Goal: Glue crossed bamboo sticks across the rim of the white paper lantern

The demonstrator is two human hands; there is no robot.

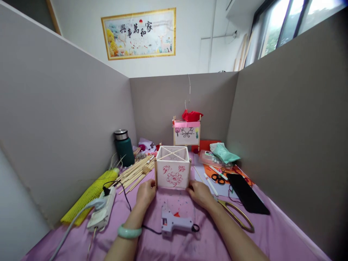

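A white box-shaped lantern [173,175] with red flower drawings stands upright on the pink cloth, thin sticks crossed over its top and wooden sticks at its corners. My left hand [146,192] has its fingers closed at the lower left corner stick. At the lower right corner, my right hand [199,192] is closed in the same way; the fingertips of both are partly hidden. Nearer to me, between my forearms, a lilac hot glue gun [176,222] lies on its side. Behind the lantern stands another lantern [187,135] with pink trim and a red top.
On the left are wooden sticks [138,170], a green bottle [124,148], yellow mesh [89,195] and a power strip [102,210] with cords. On the right lie gold-handled scissors [237,214], black-handled scissors [218,178], a black phone-like slab [247,194] and markers [210,183]. Grey partitions [182,94] enclose the table.
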